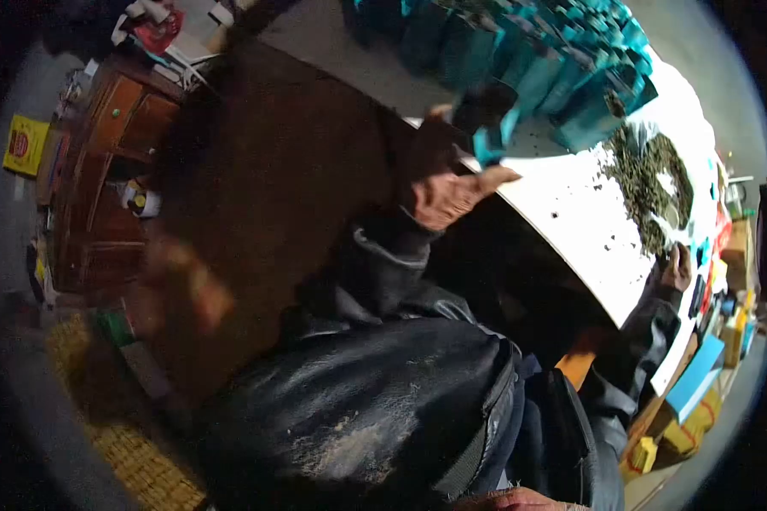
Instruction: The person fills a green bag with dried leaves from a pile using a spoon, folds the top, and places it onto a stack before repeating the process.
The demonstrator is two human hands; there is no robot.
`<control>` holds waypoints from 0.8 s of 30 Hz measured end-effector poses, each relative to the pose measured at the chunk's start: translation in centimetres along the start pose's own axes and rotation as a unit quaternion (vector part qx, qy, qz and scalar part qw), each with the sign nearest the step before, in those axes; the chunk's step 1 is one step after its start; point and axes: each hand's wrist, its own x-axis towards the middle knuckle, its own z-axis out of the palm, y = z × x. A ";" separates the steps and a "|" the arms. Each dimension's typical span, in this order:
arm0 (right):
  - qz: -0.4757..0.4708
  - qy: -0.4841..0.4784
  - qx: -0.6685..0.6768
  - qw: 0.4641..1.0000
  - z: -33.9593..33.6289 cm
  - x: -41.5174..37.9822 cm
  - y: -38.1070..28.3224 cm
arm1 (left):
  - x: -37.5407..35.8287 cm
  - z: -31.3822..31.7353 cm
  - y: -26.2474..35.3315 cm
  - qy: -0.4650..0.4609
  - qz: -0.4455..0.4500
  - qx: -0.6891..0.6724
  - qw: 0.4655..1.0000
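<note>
My left hand (pixel 447 200) reaches over the near edge of the white table, its thumb stretched to the right. Its fingers are around a small dark and teal bag (pixel 488 136), partly blurred. At the far right, my right hand (pixel 677 268) rests at the table's edge with curled fingers; what they hold, if anything, I cannot make out. Just beyond it spreads a heap of dark, dry leaf-like bits (pixel 656 170), with something clear and shiny among them. Upright teal bags (pixel 545 77), several with dark bits at their tops, stand packed together behind my left hand.
Loose crumbs lie on the white tabletop (pixel 571 209). Wooden drawers (pixel 128 111) stand on the left, near a yellow packet (pixel 25 145). On the right are a blue box (pixel 694 375) and yellow packages (pixel 690 426). A woven straw surface (pixel 136 460) shows at lower left.
</note>
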 end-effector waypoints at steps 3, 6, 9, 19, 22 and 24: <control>0.033 0.003 0.056 0.998 0.0 0.1 0.7 | 0.1 -5.3 -0.3 -0.050 -0.020 0.009 0.998; 0.071 0.011 0.079 0.994 0.0 0.5 1.7 | -0.5 -9.2 -5.2 0.009 0.059 -0.080 0.995; 0.080 0.011 0.088 0.993 -0.2 0.7 3.1 | 0.4 -10.3 -9.2 0.100 -0.025 -0.229 0.968; 0.160 -0.003 0.079 0.984 -0.9 0.7 3.6 | 7.3 -9.5 -5.4 0.262 -0.002 0.093 0.961; 0.141 0.021 0.084 0.986 -0.5 0.3 2.6 | 9.0 -9.6 -5.5 0.238 -0.070 0.193 0.949; 0.130 0.025 0.100 0.986 -0.3 0.3 2.8 | 9.5 -9.1 -6.5 0.236 -0.130 0.283 0.921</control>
